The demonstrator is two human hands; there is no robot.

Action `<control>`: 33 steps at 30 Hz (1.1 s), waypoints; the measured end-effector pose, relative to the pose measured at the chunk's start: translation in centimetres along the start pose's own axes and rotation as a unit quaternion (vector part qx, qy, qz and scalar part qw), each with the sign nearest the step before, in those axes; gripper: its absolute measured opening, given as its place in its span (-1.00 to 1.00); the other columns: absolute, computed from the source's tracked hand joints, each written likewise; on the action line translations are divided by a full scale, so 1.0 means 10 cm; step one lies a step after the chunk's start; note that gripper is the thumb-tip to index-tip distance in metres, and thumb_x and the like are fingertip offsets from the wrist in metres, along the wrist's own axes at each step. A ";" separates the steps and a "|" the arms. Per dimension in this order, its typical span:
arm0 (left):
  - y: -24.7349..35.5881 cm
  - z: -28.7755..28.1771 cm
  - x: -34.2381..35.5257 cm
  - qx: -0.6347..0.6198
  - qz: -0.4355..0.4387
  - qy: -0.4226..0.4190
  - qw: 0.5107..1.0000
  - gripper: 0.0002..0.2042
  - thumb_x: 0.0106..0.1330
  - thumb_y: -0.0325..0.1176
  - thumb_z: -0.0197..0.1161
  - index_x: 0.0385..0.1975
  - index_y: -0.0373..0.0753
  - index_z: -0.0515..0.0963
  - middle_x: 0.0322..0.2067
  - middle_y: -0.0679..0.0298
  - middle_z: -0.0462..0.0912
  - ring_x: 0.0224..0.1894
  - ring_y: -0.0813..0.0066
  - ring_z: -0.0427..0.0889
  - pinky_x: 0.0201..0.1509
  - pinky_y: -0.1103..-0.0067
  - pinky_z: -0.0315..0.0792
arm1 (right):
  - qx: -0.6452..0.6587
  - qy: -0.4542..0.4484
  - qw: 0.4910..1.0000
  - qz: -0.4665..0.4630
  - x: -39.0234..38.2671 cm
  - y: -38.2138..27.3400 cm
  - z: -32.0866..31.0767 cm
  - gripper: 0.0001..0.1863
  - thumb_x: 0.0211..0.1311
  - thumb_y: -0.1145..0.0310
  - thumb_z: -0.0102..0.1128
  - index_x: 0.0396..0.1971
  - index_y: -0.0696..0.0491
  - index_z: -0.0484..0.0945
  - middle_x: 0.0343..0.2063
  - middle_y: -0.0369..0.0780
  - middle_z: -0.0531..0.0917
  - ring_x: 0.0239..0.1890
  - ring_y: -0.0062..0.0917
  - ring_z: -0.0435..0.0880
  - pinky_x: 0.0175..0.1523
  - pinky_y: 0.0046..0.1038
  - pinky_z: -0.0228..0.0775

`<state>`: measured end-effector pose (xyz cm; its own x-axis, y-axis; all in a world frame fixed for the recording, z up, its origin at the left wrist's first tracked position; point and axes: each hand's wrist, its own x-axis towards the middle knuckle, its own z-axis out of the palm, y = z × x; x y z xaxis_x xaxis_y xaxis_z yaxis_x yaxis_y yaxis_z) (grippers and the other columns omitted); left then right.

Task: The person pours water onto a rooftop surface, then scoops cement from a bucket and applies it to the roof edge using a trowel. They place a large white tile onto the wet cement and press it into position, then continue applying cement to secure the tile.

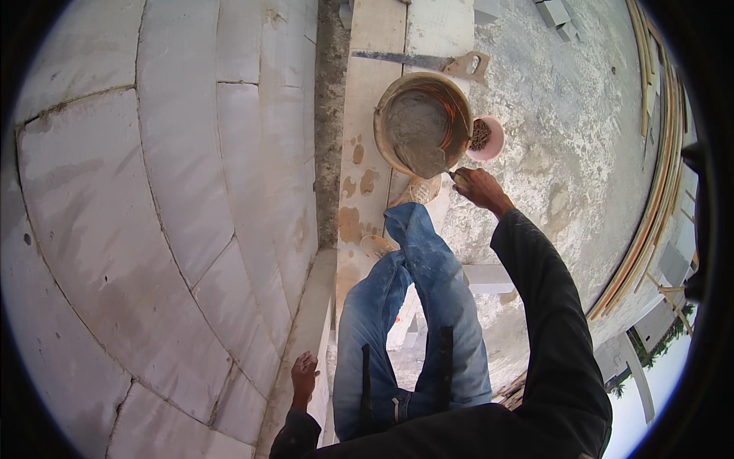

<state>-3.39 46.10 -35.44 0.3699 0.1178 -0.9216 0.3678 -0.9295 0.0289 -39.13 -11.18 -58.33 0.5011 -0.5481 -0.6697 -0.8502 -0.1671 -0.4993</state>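
My right hand point(482, 190) is closed round the handle of a trowel point(430, 159). Its blade, coated in grey mortar, lies over the near rim of a round bucket point(380, 126). Wet mortar point(413, 115) fills much of the bucket, and smears cover the inner wall. My left hand point(304, 372) hangs low beside the block wall point(176, 214), above a pale ledge at its foot. Its fingers are loosely bent and apart, with nothing visible in them.
A handsaw point(466, 66) lies beyond the bucket. Beside the bucket stands a small pink pail point(495, 139) holding small brown pieces. My legs point(428, 252) stand close on the near side. Long wooden poles point(650, 229) run along the right; grey blocks point(554, 13) lie far off.
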 end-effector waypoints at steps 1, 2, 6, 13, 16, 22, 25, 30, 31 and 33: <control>-0.03 -0.02 -0.03 -0.004 0.001 0.003 1.000 -0.46 0.49 -0.25 0.32 0.40 -0.30 0.41 0.22 0.10 0.58 0.20 0.35 0.62 0.03 0.41 0.66 | 0.048 0.000 0.999 0.003 -0.05 0.01 0.07 -0.61 0.29 0.17 0.34 0.01 0.10 0.67 -0.27 0.05 0.77 -0.17 -0.03 0.76 -0.02 -0.07 0.57; -0.06 -0.04 -0.04 0.000 -0.006 0.010 1.000 -0.46 0.49 -0.25 0.32 0.40 -0.30 0.40 0.22 0.10 0.58 0.21 0.34 0.62 0.04 0.40 0.66 | 0.073 0.015 0.997 -0.019 -0.11 0.00 0.15 -0.61 0.29 0.17 0.34 0.00 0.11 0.66 -0.28 0.04 0.76 -0.19 -0.02 0.76 -0.04 -0.08 0.56; -0.19 -0.13 -0.11 -0.014 0.001 0.013 1.000 -0.46 0.49 -0.26 0.32 0.40 -0.30 0.40 0.22 0.09 0.58 0.21 0.33 0.62 0.04 0.40 0.66 | 0.139 0.082 0.987 -0.013 -0.42 -0.13 0.40 -0.64 0.33 0.17 0.36 -0.04 0.12 0.63 -0.31 0.03 0.75 -0.27 -0.04 0.75 -0.13 -0.15 0.55; -0.25 -0.20 -0.15 -0.024 0.055 0.009 0.998 -0.47 0.48 -0.28 0.33 0.38 -0.31 0.42 0.20 0.13 0.61 0.18 0.37 0.63 0.00 0.42 0.68 | 0.184 0.186 0.965 -0.021 -0.96 -0.45 0.14 -0.68 0.34 0.25 0.40 -0.08 0.14 0.61 -0.36 -0.01 0.71 -0.35 -0.20 0.73 -0.17 -0.25 0.55; -0.19 -0.23 -0.17 -0.033 0.092 -0.001 0.995 -0.47 0.46 -0.28 0.35 0.37 -0.32 0.43 0.19 0.12 0.62 0.15 0.36 0.65 -0.05 0.43 0.70 | 0.152 0.223 0.962 -0.031 -1.21 -0.59 -0.09 -0.57 0.30 0.12 0.46 -0.06 0.14 0.61 -0.36 0.00 0.73 -0.33 -0.08 0.74 -0.18 -0.21 0.56; 0.02 -0.32 -0.39 -0.041 0.168 0.025 0.985 -0.45 0.43 -0.26 0.38 0.36 -0.33 0.46 0.19 0.07 0.62 0.10 0.34 0.68 -0.15 0.44 0.74 | 0.134 0.262 0.953 -0.070 -1.60 -0.88 -0.45 -0.62 0.32 0.17 0.43 -0.07 0.11 0.57 -0.30 0.04 0.73 -0.24 0.05 0.73 -0.14 -0.12 0.55; 0.12 -0.36 -0.52 -0.063 0.174 0.035 0.982 -0.44 0.41 -0.25 0.39 0.36 -0.33 0.46 0.18 0.06 0.62 0.09 0.34 0.68 -0.18 0.44 0.75 | 0.134 0.281 0.945 -0.098 -1.78 -0.96 -0.57 -0.66 0.34 0.20 0.40 -0.07 0.09 0.55 -0.31 0.04 0.72 -0.22 0.08 0.72 -0.14 -0.08 0.54; 0.25 -0.28 -0.66 -0.076 0.171 0.051 0.981 -0.41 0.39 -0.22 0.41 0.36 -0.30 0.45 0.15 0.08 0.63 0.09 0.34 0.68 -0.16 0.43 0.73 | 0.118 0.249 0.959 -0.068 -1.80 -0.95 -0.69 -0.65 0.31 0.24 0.43 -0.07 0.14 0.57 -0.33 0.05 0.72 -0.25 0.06 0.74 -0.16 -0.12 0.55; 0.28 -0.25 -0.68 -0.089 0.186 0.054 0.977 -0.41 0.39 -0.22 0.41 0.37 -0.29 0.45 0.16 0.08 0.63 0.10 0.34 0.68 -0.14 0.42 0.73 | 0.114 0.246 0.960 -0.068 -1.78 -0.93 -0.70 -0.65 0.31 0.22 0.42 -0.10 0.13 0.56 -0.34 0.07 0.72 -0.26 0.08 0.73 -0.18 -0.09 0.53; 0.29 -0.19 -0.78 -0.112 0.157 0.064 0.979 -0.41 0.39 -0.21 0.42 0.37 -0.29 0.45 0.18 0.07 0.62 0.12 0.32 0.68 -0.10 0.41 0.71 | 0.132 0.242 0.959 -0.068 -1.73 -0.91 -0.68 -0.65 0.32 0.17 0.40 -0.14 0.12 0.55 -0.38 0.10 0.71 -0.29 0.11 0.71 -0.21 -0.03 0.50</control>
<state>-3.64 43.18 -27.41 0.5931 -0.1065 -0.7981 0.3908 -0.8285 0.4010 -41.18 -5.76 -38.43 0.4159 -0.8628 -0.2873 -0.6794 -0.0848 -0.7289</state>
